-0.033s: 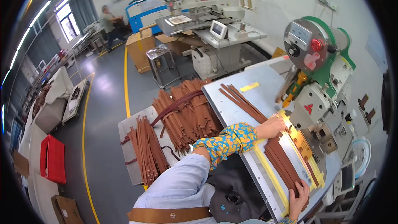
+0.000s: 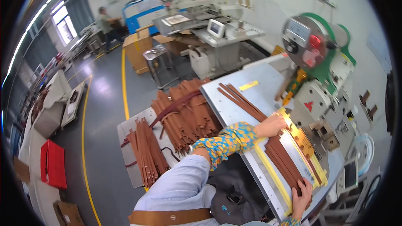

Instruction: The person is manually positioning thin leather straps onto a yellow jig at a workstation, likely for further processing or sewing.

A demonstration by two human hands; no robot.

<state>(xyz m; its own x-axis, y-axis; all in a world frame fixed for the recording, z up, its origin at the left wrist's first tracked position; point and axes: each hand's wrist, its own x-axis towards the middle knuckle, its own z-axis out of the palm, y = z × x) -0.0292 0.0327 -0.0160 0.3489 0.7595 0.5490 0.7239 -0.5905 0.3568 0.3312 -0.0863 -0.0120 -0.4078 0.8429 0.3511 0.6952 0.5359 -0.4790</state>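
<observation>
Flat brown leather straps lie bundled along the metal table. The left hand presses curled fingers on their far end, and the right hand grips the near end. Nothing has moved since the earlier frame.

This is a leather-goods factory floor. Just beyond the hands stands a heavy press machine with a green wheel guard, bolted at a steel worktable. To the left of the arms, low benches carry stacks of brown leather straps. Farther off, past the straps, sit an industrial sewing station with a small screen, cardboard boxes, and yellow aisle lines painted on a grey concrete floor. Another worker stands far off by the windows.
</observation>
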